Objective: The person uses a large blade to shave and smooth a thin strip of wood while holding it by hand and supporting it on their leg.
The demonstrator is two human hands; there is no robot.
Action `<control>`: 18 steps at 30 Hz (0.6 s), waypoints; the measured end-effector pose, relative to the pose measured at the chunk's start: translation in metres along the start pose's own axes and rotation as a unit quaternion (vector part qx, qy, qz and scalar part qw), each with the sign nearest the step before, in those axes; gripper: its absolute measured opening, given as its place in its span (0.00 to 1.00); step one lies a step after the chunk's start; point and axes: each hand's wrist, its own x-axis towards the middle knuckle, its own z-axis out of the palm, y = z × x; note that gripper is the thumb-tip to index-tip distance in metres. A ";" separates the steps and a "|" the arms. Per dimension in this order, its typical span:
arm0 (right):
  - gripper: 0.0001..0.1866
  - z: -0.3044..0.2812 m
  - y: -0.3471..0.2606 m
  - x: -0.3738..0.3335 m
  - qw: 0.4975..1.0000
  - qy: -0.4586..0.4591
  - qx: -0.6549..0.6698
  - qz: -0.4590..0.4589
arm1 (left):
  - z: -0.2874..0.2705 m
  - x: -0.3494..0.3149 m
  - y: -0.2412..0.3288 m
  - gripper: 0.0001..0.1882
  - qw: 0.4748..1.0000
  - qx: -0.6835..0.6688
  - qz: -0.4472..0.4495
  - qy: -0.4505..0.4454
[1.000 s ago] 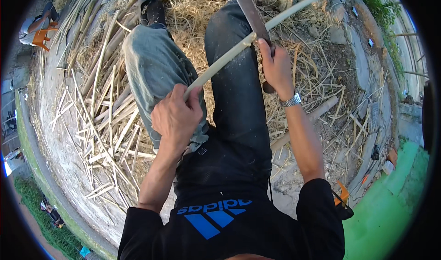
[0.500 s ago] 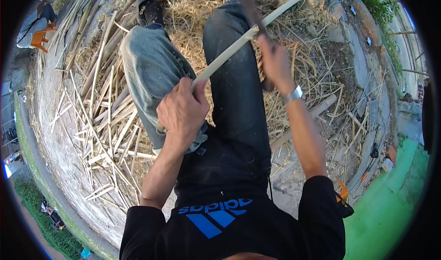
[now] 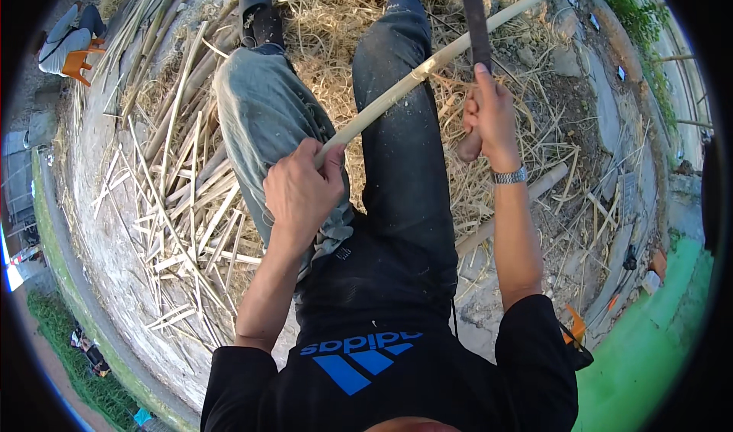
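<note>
A long pale bamboo strip (image 3: 382,102) slants up and to the right across my right thigh, with a node partway along it. My left hand (image 3: 304,188) is closed round its near end, above my left knee. In my right hand (image 3: 495,123) is a knife (image 3: 474,20) with a long dark blade and a wooden handle. The thumb lies along the base of the blade, which points away from me. In the picture the blade crosses the strip beyond the node; whether they touch I cannot tell.
Split bamboo pieces (image 3: 202,230) are heaped at the left, beside longer poles (image 3: 164,130). Shavings (image 3: 324,66) cover the ground between my legs. A thick bamboo pole (image 3: 546,182) lies right of my right leg. Far left, a person sits on an orange chair (image 3: 78,66).
My right hand has drawn back a little to the right with the knife, whose blade now stands straighter. The strip's far end has shifted right; my left hand keeps its grip.
</note>
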 end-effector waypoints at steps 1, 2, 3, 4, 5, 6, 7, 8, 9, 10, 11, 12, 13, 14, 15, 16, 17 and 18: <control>0.26 -0.005 -0.002 -0.001 0.999 0.031 -0.025 -0.028 | 0.000 -0.001 0.000 0.17 1.000 -0.006 -0.005 -0.009; 0.26 -0.011 -0.004 0.002 0.995 0.060 -0.050 -0.060 | -0.001 0.002 0.001 0.17 1.000 -0.011 -0.009 -0.013; 0.26 -0.019 -0.004 0.010 0.995 0.061 -0.050 -0.061 | -0.001 0.004 0.002 0.17 1.000 -0.012 -0.008 -0.013; 0.27 -0.028 0.000 0.022 0.980 0.076 -0.141 -0.116 | -0.001 0.007 0.002 0.17 0.999 -0.028 -0.016 -0.019; 0.27 -0.034 0.004 0.032 0.955 0.087 -0.228 -0.168 | -0.001 0.006 0.001 0.17 0.998 -0.040 -0.027 -0.026; 0.27 -0.040 0.004 0.040 0.955 0.090 -0.229 -0.163 | -0.002 0.006 0.002 0.17 0.998 -0.041 -0.026 -0.032; 0.27 -0.046 0.004 0.049 0.917 0.117 -0.316 -0.213 | -0.002 0.007 0.003 0.17 0.998 -0.043 -0.024 -0.033; 0.28 -0.048 0.006 0.054 0.869 0.139 -0.398 -0.261 | -0.002 0.008 0.004 0.17 0.998 -0.045 -0.024 -0.032; 0.28 -0.038 0.006 0.050 0.869 0.138 -0.397 -0.260 | 0.000 0.011 0.005 0.17 0.998 -0.043 -0.024 -0.033; 0.28 -0.022 0.013 0.044 0.876 0.134 -0.390 -0.251 | 0.002 0.014 0.005 0.17 0.997 -0.054 -0.028 -0.035; 0.28 -0.004 0.018 0.033 0.882 0.131 -0.384 -0.242 | 0.004 0.013 0.006 0.18 0.996 -0.066 -0.033 -0.040; 0.28 0.005 0.022 0.027 0.888 0.128 -0.376 -0.234 | 0.002 0.015 0.007 0.18 0.997 -0.064 -0.031 -0.040; 0.28 0.006 0.025 0.024 0.888 0.130 -0.374 -0.234 | -0.004 0.018 0.009 0.18 0.992 -0.068 -0.069 -0.079; 0.28 0.008 0.029 0.017 0.882 0.105 -0.377 -0.261 | -0.010 0.017 0.008 0.19 0.984 -0.071 -0.107 -0.120; 0.28 0.010 0.031 0.012 0.875 0.080 -0.380 -0.289 | -0.008 0.015 0.007 0.19 0.990 -0.066 -0.076 -0.101; 0.28 0.005 0.025 0.015 0.876 0.082 -0.378 -0.287 | -0.007 0.015 0.006 0.19 0.990 -0.064 -0.074 -0.102; 0.28 -0.003 0.010 0.029 0.880 0.110 -0.388 -0.250 | -0.005 0.016 0.005 0.19 0.990 -0.072 -0.068 -0.095; 0.28 -0.008 0.000 0.039 0.882 0.139 -0.397 -0.212 | -0.003 0.016 0.006 0.18 0.991 -0.081 -0.061 -0.090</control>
